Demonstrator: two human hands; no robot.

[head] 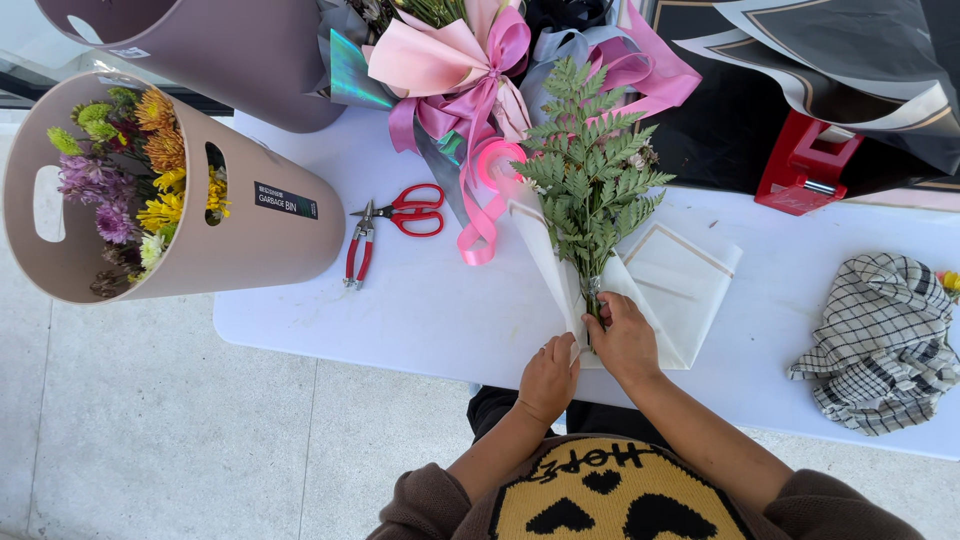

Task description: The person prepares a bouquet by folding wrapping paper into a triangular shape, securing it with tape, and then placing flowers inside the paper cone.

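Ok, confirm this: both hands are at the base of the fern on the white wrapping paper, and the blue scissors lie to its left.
One thing is off: the scissors are red, not blue, as the head view shows. Both hands, left and right, are at the base of the fern on the white paper.

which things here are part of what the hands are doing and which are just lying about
In use: left hand on white paper; right hand at fern stems.

Lying about: scissors, pliers, bin of flowers, checked cloth, pink bouquet, red dispenser.
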